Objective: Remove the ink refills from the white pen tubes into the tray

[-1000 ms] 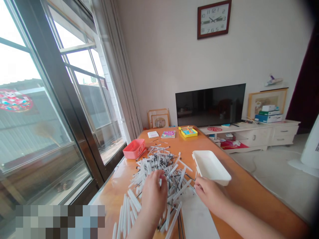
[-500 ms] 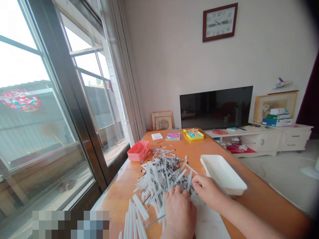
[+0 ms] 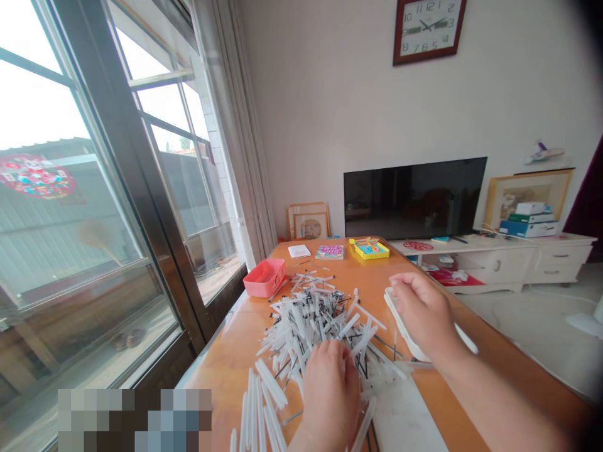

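Note:
A heap of translucent white tubes (image 3: 301,320), mixed with thin black sticks, lies on the wooden table; they look like pen parts. My left hand (image 3: 332,383) rests at the heap's near edge, fingers curled down, their tips hidden by the back of the hand. My right hand (image 3: 421,311) is raised over the white tray (image 3: 400,326), fingers pressed together; anything between them is too hidden to name. The hand and forearm cover most of the tray. Several tubes (image 3: 257,408) lie roughly side by side left of my left hand.
A pink basket (image 3: 266,279) stands at the table's left edge. Toward the far end lie a white paper (image 3: 299,251), a colourful booklet (image 3: 330,252) and a yellow box (image 3: 371,250). A white sheet (image 3: 409,408) lies near me, beneath some tubes.
My right hand has lifted from the heap's right side, moving up and right over the tray. More tubes now lie spread at the heap's right. My left hand stays close to the heap.

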The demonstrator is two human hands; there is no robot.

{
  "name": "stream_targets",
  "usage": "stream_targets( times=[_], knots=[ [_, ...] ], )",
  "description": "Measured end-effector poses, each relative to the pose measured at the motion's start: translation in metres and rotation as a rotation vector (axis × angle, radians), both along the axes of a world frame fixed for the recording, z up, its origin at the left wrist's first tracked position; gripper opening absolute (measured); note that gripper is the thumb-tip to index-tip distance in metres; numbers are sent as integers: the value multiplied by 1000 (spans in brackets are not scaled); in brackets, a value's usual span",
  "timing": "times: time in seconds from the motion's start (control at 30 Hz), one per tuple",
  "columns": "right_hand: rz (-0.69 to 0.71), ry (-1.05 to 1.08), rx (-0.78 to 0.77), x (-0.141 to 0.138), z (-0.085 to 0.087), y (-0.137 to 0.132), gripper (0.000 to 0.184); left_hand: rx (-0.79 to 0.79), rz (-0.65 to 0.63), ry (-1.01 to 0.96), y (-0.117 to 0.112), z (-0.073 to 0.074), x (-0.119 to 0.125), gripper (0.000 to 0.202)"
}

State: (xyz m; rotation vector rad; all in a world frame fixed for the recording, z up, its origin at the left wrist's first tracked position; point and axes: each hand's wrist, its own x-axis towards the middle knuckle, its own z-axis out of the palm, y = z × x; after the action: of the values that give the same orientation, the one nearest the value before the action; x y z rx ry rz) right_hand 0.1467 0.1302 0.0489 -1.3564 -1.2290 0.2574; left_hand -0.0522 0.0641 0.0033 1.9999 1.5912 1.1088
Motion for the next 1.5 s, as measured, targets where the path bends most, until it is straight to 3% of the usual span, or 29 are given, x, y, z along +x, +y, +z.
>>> stream_targets(
  times=[0.07,0.13,0.27,0.43,0.7,0.9,1.07,1.27,1.5],
  knots=[
    [1,-42,-66,1,-5,-2,38,-46,29,-361,7,0,-9,11],
    [135,-232,-233,-10,-20,-5,33,-117,39,-723,15,0,-16,15],
    [218,-376,-361,-48,-50,-6,29,-269,37,-1055,22,3,-22,39],
    [182,-449,-453,-73,-61,2,32,-391,34,-1223,19,6,-23,32],
    [252,-284,-466,-74,-64,7,25,-431,38,-1401,17,7,-23,25],
    [335,20,-382,-59,-45,-14,34,-464,4,-1511,16,5,-19,21],
    [311,428,-188,-40,-33,-46,48,-489,31,-1580,15,6,-15,20],
    [255,579,-8,-30,-32,-79,35,-544,52,-1655,9,12,-7,14],
    [271,586,16,-38,-42,-80,33,-611,109,-1705,4,14,-2,10]
  ],
)
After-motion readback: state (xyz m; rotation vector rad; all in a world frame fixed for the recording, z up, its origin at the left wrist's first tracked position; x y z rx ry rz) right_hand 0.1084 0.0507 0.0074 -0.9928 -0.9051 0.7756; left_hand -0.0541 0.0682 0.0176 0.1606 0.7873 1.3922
